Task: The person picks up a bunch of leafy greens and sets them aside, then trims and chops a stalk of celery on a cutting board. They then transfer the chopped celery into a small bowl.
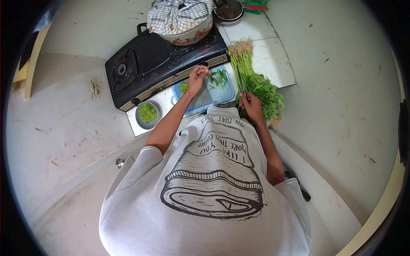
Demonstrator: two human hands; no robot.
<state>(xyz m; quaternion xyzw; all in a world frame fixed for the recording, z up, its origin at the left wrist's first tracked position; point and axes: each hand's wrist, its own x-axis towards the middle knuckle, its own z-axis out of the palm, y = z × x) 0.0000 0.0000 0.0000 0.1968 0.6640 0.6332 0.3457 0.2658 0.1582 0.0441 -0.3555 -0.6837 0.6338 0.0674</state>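
My right hand (252, 106) is closed around the handle of a knife (241, 81), its blade pointing away from me. Beside and partly under the knife lies a large bunch of leafy greens (267, 91) with long stems and pale roots at the far end. My left hand (197, 80) is raised over a light-blue plastic container (220, 97), fingertips pinched together; whatever they hold is too small to make out. Loose green leaves (218, 78) lie on the container's right part, just right of those fingers. A small heap of chopped greens (183, 87) sits in its left part.
A grey bowl (139, 115) of chopped greens stands left of the container. Behind is a black gas stove (149, 59) carrying a large floral pot (192, 36) with a checked cloth on top. A dark pan (229, 13) and green basket (255, 9) stand at the back right.
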